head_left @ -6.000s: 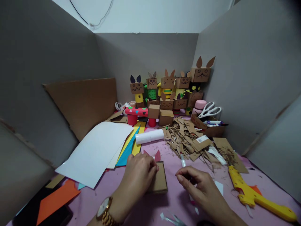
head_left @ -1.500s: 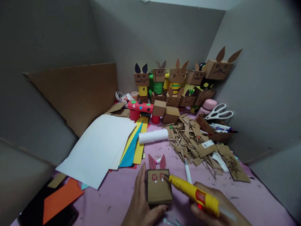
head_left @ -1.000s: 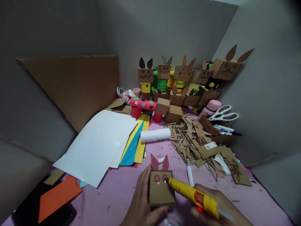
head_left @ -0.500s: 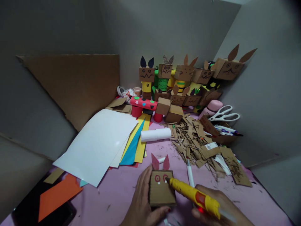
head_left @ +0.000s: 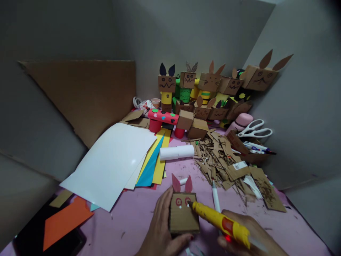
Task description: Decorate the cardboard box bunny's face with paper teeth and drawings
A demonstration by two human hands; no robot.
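My left hand (head_left: 161,224) grips a small cardboard box head (head_left: 183,218) by its left side, with the thumb along the bottom edge. Two pink paper ears (head_left: 176,182) rise from its top, and two red ringed eyes are drawn on the front. Small white dabs sit just below the eyes. In my right hand (head_left: 243,227) is a yellow hot glue gun (head_left: 213,215), its red light lit and a clear glue stick poking out behind. The dark nozzle touches or nearly touches the box by the right eye. A white marker (head_left: 215,197) lies beyond the gun.
White sheets (head_left: 112,163) and coloured paper lie left, with an orange sheet (head_left: 66,222) nearer. Cardboard scraps (head_left: 215,160) are heaped on the right, below white scissors (head_left: 255,129). A white paper roll (head_left: 177,152) lies ahead. Several cardboard animal figures (head_left: 166,85) stand at the back.
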